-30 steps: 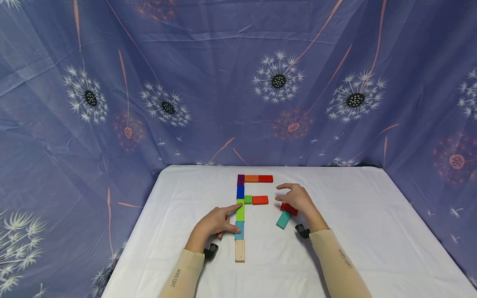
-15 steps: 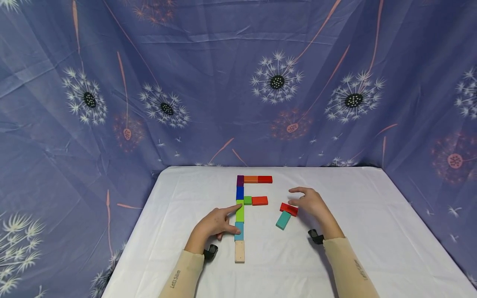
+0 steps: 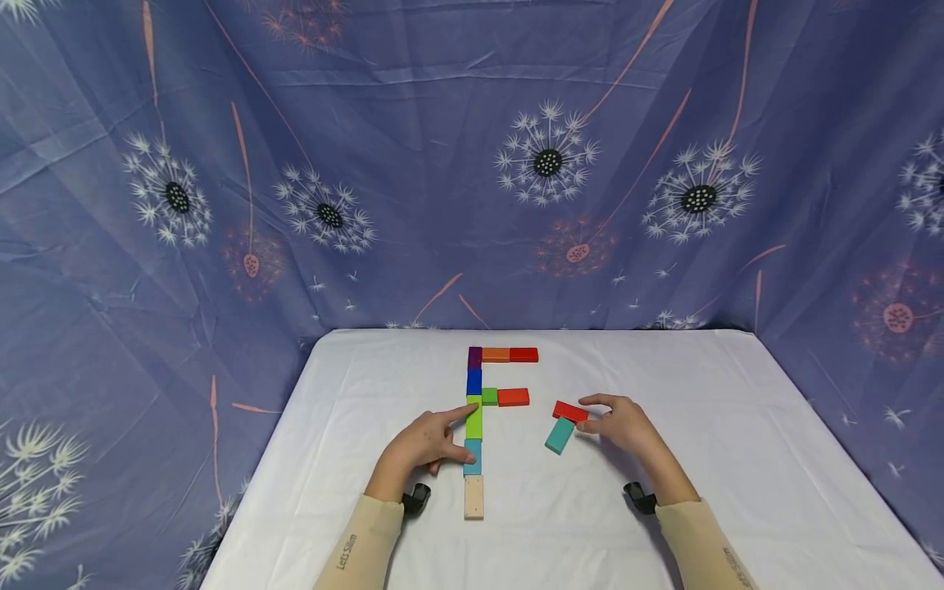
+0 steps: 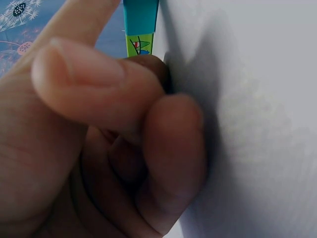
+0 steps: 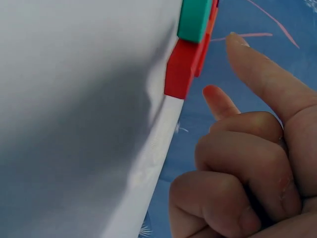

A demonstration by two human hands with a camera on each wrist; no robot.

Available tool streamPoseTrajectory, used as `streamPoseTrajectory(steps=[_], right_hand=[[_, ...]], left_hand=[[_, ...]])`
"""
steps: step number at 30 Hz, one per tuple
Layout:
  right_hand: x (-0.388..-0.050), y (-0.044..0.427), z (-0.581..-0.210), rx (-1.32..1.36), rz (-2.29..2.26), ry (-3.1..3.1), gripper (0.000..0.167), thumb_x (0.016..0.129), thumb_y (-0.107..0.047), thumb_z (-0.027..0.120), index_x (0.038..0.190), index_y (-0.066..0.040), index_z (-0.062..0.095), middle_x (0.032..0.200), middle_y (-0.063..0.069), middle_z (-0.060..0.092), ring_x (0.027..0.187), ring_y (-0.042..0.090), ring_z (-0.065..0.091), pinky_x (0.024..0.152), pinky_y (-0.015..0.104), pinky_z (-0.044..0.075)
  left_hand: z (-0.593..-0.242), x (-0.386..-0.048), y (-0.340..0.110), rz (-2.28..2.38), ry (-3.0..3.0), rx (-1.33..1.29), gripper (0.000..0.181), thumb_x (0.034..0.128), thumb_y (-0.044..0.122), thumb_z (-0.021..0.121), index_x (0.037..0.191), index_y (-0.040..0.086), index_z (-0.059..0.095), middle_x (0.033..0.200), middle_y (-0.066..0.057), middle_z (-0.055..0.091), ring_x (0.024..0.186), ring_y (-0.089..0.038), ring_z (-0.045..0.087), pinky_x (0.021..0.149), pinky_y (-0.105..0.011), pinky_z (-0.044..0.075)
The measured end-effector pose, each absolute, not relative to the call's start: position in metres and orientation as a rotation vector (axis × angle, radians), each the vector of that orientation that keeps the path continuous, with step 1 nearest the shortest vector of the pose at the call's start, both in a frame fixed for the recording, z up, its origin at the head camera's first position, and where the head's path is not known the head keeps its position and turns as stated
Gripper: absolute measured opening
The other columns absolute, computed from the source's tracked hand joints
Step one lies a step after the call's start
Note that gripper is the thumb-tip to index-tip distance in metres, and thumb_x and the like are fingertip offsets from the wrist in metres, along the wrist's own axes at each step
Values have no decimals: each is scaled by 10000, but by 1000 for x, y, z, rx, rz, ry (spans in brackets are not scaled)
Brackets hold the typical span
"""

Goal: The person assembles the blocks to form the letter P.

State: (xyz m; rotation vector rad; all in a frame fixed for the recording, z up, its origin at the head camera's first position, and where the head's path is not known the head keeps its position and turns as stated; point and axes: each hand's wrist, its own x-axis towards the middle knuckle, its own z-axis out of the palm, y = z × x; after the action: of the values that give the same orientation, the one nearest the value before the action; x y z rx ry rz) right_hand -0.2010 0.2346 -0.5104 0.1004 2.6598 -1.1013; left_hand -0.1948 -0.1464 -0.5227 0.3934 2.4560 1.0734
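My left hand (image 3: 423,442) stretches its index finger onto the lime block (image 3: 474,424) and lays its thumb on the light blue block (image 3: 474,447). Its other fingers are curled, as the left wrist view shows. My right hand (image 3: 623,422) is beside a loose red block (image 3: 568,410), index finger and thumb spread apart near its right end. The right wrist view shows a gap between the fingers and that red block (image 5: 179,69). Touching the red block, a teal block (image 3: 560,436) lies at an angle on the white cloth.
Above the lime block, a blue block (image 3: 474,382) and a purple block (image 3: 474,358) continue the column; a wooden block (image 3: 474,497) ends it below. Orange (image 3: 496,355) and red (image 3: 524,355) blocks extend right at the top, green (image 3: 489,397) and red (image 3: 513,397) blocks lower down.
My right hand has moved right and toward the near side, from over the loose red block to its right end. The left hand and the blocks stay in place.
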Motion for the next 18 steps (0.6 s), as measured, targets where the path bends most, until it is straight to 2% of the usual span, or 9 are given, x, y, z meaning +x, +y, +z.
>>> streamPoseTrajectory(steps=[3,6,10,13,16,18], right_hand=[[-194,231,-514,132,-1108,2655,563,851,-334,888,1359,-151,728,1256,222,647,936,265,556,682,323,434],[-190,225,-516,140,-1103,2659,599,827,-347,910,1354,-132,724,1177,186,634,907,257,513,693,340,412],[-185,216,-515,118,-1058,2702,589,793,-358,934,1299,-131,737,1221,157,665,933,243,524,742,342,426],[-181,209,-515,98,-1044,2706,587,779,-361,942,1276,-130,729,1048,122,664,857,223,521,706,331,404],[-177,204,-516,83,-1044,2705,648,767,-371,944,1302,-103,695,864,74,551,786,216,489,660,333,369],[-175,201,-517,89,-1038,2715,675,757,-370,949,1313,-99,679,834,54,521,771,213,482,650,333,362]], left_hand=[[-523,-195,-146,1063,2460,387,942,791,354,951,1608,344,482,570,26,520,369,-140,510,539,-325,493],[-523,-195,-146,1052,2464,392,946,793,360,950,1611,343,476,582,24,531,363,-139,518,514,-318,484],[-522,-195,-147,1054,2459,402,948,795,360,948,1615,335,473,605,19,544,361,-142,526,492,-315,473],[-522,-195,-147,1060,2458,396,945,791,359,950,1610,343,478,606,13,546,364,-148,526,499,-323,480],[-523,-195,-147,1056,2461,390,942,790,368,951,1606,360,481,607,15,546,370,-149,527,509,-326,485],[-523,-195,-147,1056,2460,387,942,788,371,951,1605,367,481,611,14,549,372,-151,530,512,-328,487]])
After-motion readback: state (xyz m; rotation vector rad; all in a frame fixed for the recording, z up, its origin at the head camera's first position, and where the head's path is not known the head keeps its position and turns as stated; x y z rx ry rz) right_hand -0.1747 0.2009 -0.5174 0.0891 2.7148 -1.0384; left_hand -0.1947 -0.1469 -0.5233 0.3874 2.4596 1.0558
